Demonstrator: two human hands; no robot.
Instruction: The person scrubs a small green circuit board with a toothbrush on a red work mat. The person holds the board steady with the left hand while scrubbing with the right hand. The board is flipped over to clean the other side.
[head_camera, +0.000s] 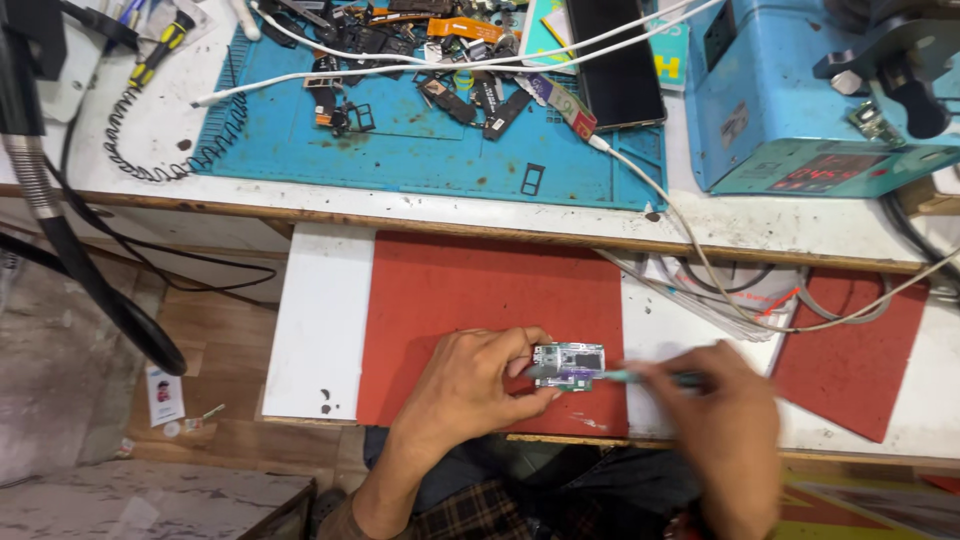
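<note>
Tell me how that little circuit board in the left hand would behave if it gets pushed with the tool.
The circuit board looks thin and flat, so probably stiff, light and fragile. The left hand pinches only one end, so a push from the tool might pivot it.

The circuit board (567, 364) pinched in the left hand (467, 385) was silver and green; the tool (640, 377) in the right hand (722, 420) was teal. Under both hands lay a red mat (480, 290); beyond them, a blue work mat (430, 150) and a light-blue machine (780, 110).
</note>
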